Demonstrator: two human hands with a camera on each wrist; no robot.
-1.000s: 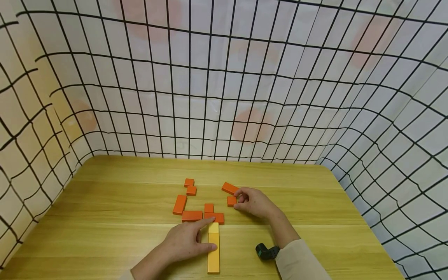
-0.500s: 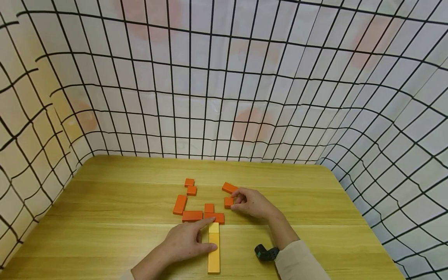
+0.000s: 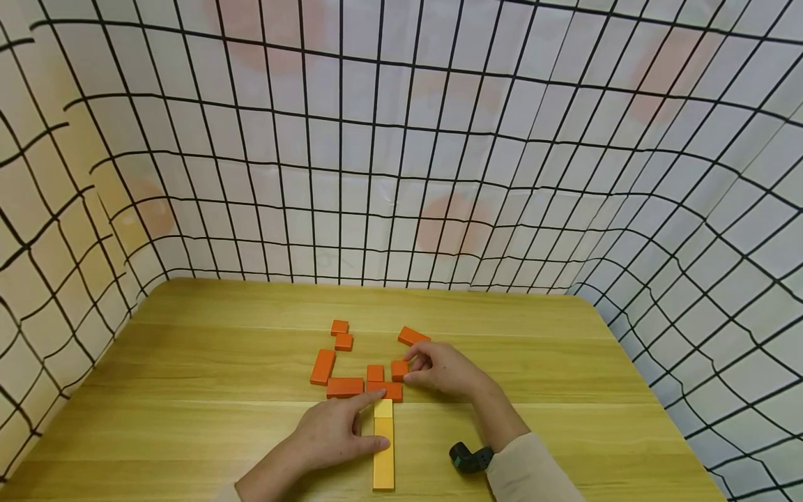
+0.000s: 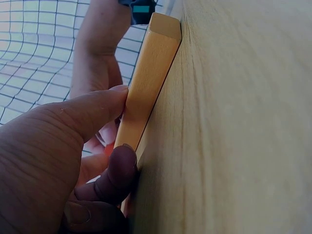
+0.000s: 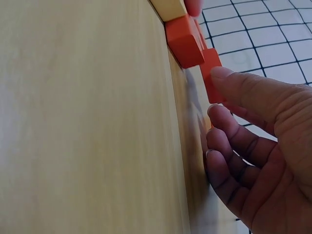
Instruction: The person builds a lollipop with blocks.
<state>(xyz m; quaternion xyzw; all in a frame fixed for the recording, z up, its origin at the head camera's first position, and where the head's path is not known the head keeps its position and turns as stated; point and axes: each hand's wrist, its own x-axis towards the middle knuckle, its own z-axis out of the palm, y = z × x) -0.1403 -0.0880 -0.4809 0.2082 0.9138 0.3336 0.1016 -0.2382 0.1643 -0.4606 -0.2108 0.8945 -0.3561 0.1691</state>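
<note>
My right hand (image 3: 448,369) pinches a small orange square block (image 3: 399,370) between thumb and fingers. In the right wrist view that square block (image 5: 210,78) is held just beside the orange rectangular block (image 5: 185,43). My left hand (image 3: 332,432) reaches across the row, index fingertip on the orange rectangular block (image 3: 394,393) and thumb on the long yellow block (image 3: 383,467). A short pale yellow block (image 3: 383,408) sits between those two. In the left wrist view the thumb touches the long block (image 4: 146,78), with other fingers bent beside it. Another orange square (image 3: 375,373) adjoins the rectangle's far side.
Left of the row lie two orange rectangular blocks (image 3: 344,388), one turned lengthwise, and two small orange squares (image 3: 343,342). A slanted orange block (image 3: 413,336) lies beyond my right hand. Black-and-white grid sheeting (image 3: 401,174) surrounds the wooden table (image 3: 219,362) at the back and sides.
My right hand has moved left and slightly nearer, bringing the small orange square close to the orange rectangle and the other square. The left hand has stayed in place.
</note>
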